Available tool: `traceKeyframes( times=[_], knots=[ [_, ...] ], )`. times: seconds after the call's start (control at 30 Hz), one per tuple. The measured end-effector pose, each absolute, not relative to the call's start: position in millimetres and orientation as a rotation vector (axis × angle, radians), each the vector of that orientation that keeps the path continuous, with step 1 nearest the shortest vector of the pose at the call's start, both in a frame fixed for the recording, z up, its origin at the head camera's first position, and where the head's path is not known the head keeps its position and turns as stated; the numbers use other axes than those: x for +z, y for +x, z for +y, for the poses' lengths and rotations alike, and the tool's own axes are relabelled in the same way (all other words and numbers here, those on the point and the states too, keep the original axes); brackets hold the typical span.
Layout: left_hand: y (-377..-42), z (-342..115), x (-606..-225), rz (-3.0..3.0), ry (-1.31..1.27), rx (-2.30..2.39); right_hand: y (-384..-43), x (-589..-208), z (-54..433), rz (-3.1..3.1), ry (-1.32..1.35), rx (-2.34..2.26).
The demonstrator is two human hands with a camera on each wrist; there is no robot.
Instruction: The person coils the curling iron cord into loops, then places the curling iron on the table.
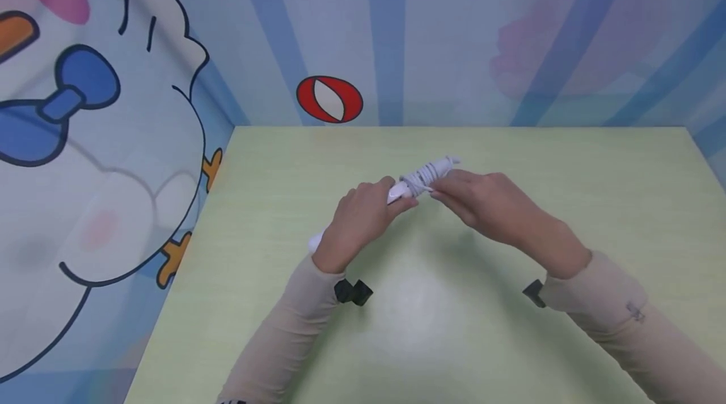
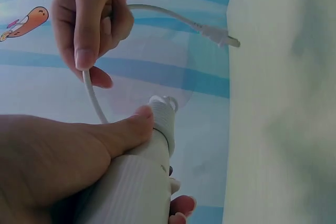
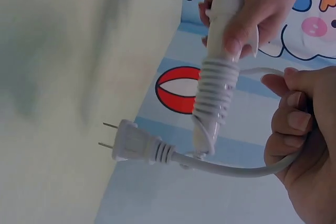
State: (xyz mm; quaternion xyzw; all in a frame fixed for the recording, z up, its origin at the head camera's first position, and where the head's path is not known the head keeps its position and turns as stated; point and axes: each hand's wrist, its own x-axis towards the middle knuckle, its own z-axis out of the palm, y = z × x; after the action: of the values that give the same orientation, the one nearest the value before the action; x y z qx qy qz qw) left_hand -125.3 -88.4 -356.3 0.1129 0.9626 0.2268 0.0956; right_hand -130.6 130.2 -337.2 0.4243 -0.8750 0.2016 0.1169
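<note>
A white curling iron (image 3: pixel 224 32) is held up above the table, tilted, with its own white cord (image 3: pixel 216 90) wound in several turns round the handle. My left hand (image 1: pixel 363 215) grips the body below the coils, thumb along it. To the right, my right hand (image 1: pixel 490 208) pinches the cord between thumb and fingertips, near the coils. From that hand the loose end runs on to a two-pin plug (image 3: pixel 131 142), which hangs free beyond the handle's end in the right wrist view. The left hand hides part of the curling iron.
A pale yellow-green table (image 1: pixel 272 164) lies under both hands. Behind it and on the left stand blue walls (image 1: pixel 448 38) with striped and cartoon prints. Dark wrist mounts (image 1: pixel 353 292) sit at the cuffs.
</note>
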Motion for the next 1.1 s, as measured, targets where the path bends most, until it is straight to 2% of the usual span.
traceKeyframes(
  times=[0.2,0.5,0.8,0.93,1.1],
  knots=[
    [-130,-92,-355,2.794,0.261,0.772,-120,-346,123,-2.592,1.223,0.606],
    [-138,-109,-349,2.488,0.299,1.098,-117,-363,134,-2.69,1.147,0.85],
    [-139,-115,-347,2.257,0.379,1.273,-120,-369,141,-2.641,1.221,0.99],
    [-136,-115,-342,2.218,0.479,1.251,-123,-370,145,-2.661,1.262,0.981],
    [-134,-118,-337,2.113,0.744,1.219,-125,-368,147,-2.663,1.342,1.034]
  ],
)
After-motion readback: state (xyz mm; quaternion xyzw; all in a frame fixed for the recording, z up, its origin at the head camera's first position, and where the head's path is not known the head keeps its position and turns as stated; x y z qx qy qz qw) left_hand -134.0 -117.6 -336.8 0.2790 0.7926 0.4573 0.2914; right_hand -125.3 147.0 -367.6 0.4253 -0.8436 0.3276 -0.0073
